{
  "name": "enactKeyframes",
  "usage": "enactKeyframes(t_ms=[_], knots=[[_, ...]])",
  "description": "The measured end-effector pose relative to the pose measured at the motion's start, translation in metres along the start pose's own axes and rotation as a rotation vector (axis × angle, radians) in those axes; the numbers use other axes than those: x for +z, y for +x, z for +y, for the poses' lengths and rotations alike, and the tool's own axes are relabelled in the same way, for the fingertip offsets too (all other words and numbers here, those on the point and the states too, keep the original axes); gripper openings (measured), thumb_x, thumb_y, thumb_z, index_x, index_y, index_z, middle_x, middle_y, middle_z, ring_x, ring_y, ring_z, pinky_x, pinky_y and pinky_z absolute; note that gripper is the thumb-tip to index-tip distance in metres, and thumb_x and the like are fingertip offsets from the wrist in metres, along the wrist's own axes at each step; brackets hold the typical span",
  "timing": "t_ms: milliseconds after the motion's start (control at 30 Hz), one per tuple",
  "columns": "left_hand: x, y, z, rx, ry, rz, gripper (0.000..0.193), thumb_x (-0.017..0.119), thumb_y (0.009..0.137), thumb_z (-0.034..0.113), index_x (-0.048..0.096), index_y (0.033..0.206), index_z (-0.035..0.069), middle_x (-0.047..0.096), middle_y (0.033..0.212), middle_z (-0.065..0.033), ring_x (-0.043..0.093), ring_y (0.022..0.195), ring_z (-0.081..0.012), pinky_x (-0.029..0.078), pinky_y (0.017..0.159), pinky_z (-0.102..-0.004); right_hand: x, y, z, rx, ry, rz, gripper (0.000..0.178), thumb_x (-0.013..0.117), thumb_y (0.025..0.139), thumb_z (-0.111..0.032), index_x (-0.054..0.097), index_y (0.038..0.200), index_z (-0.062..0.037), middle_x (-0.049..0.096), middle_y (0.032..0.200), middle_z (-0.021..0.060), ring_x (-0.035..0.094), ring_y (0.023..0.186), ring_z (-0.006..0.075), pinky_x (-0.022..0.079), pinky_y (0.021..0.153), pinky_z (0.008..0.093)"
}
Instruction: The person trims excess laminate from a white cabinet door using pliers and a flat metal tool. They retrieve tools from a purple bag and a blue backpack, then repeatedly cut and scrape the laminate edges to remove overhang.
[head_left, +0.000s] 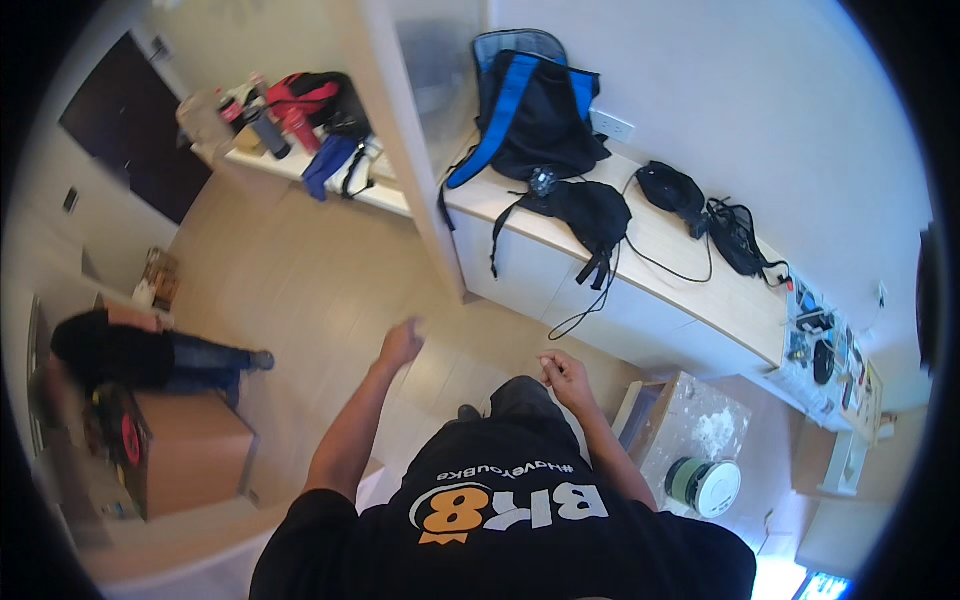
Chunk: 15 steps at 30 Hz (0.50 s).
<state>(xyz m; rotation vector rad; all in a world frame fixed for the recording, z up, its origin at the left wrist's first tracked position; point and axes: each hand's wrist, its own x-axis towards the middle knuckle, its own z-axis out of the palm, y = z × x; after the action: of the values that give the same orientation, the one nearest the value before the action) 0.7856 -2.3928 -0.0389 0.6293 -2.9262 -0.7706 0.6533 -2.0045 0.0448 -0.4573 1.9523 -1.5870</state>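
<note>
My left hand (402, 345) is held out over the wood floor, loosely closed, its fingertips a little blurred; no object shows in it. Closer to the long counter, my right hand (567, 378) has its fingers curled in toward the thumb, also with nothing visible in them. Neither hand touches anything I can see. Beyond the right hand, a black cable (590, 318) loops down over the counter's front. A black cap-like bag (590, 218) lies at the counter edge above it, beside a black and blue backpack (530, 115).
The light wood counter (660, 285) runs along the right wall, with more black gear (740, 238) on it. A round green-and-white container (705, 487) stands at lower right. At left, another person (120, 350) stands by a brown box (195, 450). A pillar (415, 150) rises ahead.
</note>
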Motion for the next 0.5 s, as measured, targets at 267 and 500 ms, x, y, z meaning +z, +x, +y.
enactKeyframes(t_ms=[267, 500], knots=[[-0.149, 0.373, 0.25, 0.622, -0.228, 0.408, 0.079, 0.074, 0.078, 0.002, 0.041, 0.15, 0.007, 0.049, 0.137, -0.0227, 0.054, 0.125, -0.039, 0.045, 0.107, -0.0422, -0.036, 0.134, -0.036, -0.2, 0.086, 0.245, 0.019, 0.063, 0.099, -0.011, 0.069, 0.114, -0.0005, 0.065, 0.083, 0.0005, 0.057, 0.069, 0.0058, 0.047, 0.065, 0.0227], [-0.194, 0.562, 0.317, 0.347, 0.371, 0.388, 0.08, 0.081, 0.078, 0.024, 0.045, 0.149, 0.016, 0.055, 0.137, -0.0208, 0.046, 0.136, -0.0411, 0.039, 0.11, -0.0537, -0.118, 0.266, -0.106, -0.27, 0.084, 0.298, 0.018, 0.063, 0.1, -0.011, 0.07, 0.112, 0.0005, 0.066, 0.088, 0.0025, 0.058, 0.072, 0.0074, 0.048, 0.067, 0.0229]])
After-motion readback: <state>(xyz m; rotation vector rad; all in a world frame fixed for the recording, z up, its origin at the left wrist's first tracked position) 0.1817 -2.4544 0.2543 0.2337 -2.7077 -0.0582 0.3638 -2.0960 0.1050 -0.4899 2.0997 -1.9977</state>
